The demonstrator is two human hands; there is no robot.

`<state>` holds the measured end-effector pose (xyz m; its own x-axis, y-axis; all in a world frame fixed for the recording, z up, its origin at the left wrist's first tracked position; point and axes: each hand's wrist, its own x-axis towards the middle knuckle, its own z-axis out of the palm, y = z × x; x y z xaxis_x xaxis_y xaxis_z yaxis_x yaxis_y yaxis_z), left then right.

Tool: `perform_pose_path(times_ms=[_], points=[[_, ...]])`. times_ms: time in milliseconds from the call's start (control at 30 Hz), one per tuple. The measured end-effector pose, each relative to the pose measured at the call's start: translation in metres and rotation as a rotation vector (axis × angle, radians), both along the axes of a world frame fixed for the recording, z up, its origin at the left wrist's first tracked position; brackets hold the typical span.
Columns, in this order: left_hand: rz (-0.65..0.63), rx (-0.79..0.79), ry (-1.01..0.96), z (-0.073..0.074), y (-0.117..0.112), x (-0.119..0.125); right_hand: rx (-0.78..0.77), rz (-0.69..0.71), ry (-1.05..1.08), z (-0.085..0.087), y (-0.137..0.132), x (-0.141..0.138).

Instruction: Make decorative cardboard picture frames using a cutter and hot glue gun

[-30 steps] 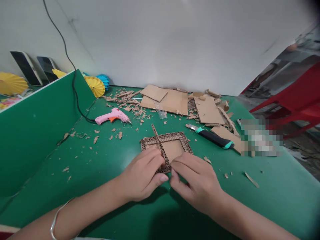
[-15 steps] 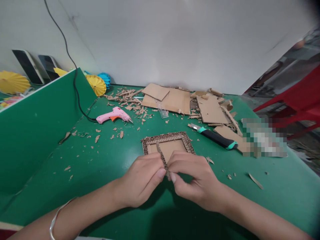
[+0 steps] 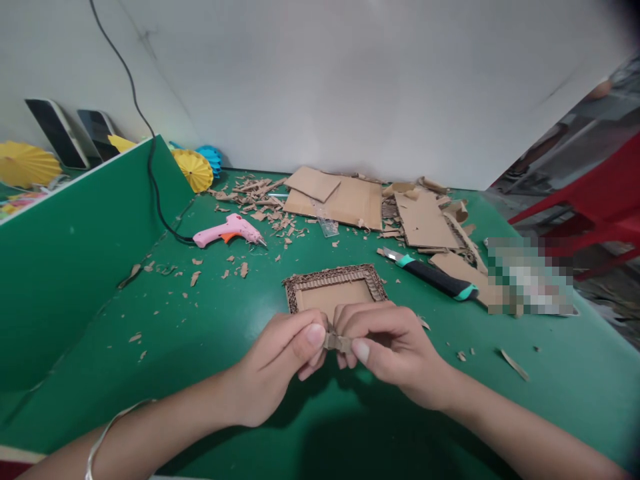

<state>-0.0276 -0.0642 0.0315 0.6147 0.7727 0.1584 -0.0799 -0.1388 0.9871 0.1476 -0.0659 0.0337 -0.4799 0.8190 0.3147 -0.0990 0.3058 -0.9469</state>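
Both my hands meet just above the green table (image 3: 210, 347) and pinch a narrow corrugated cardboard strip (image 3: 337, 343) between them. My left hand (image 3: 283, 363) grips its left end with thumb and fingers closed. My right hand (image 3: 387, 347) grips its right end the same way. Most of the strip is hidden by my fingers. Directly behind my hands lies a square cardboard frame (image 3: 334, 285) with corrugated borders, flat on the table; its near edge is covered by my fingers.
A pink glue gun (image 3: 229, 231) with a black cord lies back left. A black and teal utility knife (image 3: 433, 275) lies right of the frame. Cardboard sheets (image 3: 345, 197) and scraps lie along the wall. A green divider (image 3: 75, 240) stands left, red chair (image 3: 590, 200) right.
The long strip that lay across the frame has been drawn toward me and off it. Now only a short piece shows between my pinching fingers, and my hands have lifted slightly nearer.
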Motion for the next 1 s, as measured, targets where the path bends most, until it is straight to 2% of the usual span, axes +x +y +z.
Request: perform_pose_path(times_ms=[133,233,333,433,500,567,667,733,767,867,1000], points=[[0.017,-0.302,-0.252,-0.001,0.004,0.006,-0.265,0.036,0.247,-0.005,0.002,-0.001],[0.056,-0.448,-0.341,0.002,0.011,0.012,-0.446,0.011,0.419,-0.006,0.005,-0.005],[0.121,-0.494,-0.35,0.006,0.016,0.017,-0.578,-0.062,0.508,-0.007,0.01,-0.008],[0.178,-0.438,-0.317,0.009,0.02,0.018,-0.614,-0.166,0.522,-0.008,0.015,-0.008],[0.196,-0.299,-0.243,0.008,0.021,0.015,-0.559,-0.187,0.461,-0.009,0.018,-0.005],[0.184,-0.046,-0.101,0.006,0.021,0.01,-0.406,-0.145,0.312,-0.008,0.02,0.001],[0.164,0.534,0.177,0.003,0.023,0.0,-0.05,-0.112,-0.098,-0.003,0.021,0.013],[0.158,0.909,0.322,0.001,0.026,-0.004,0.176,-0.154,-0.414,0.003,0.02,0.02],[0.157,1.044,0.37,0.0,0.027,-0.004,0.264,-0.178,-0.548,0.006,0.019,0.022],[0.157,1.246,0.447,-0.002,0.028,-0.004,0.436,-0.219,-0.766,0.011,0.015,0.023],[0.179,1.358,0.458,-0.005,0.028,-0.001,0.538,-0.187,-0.799,0.013,0.012,0.02]])
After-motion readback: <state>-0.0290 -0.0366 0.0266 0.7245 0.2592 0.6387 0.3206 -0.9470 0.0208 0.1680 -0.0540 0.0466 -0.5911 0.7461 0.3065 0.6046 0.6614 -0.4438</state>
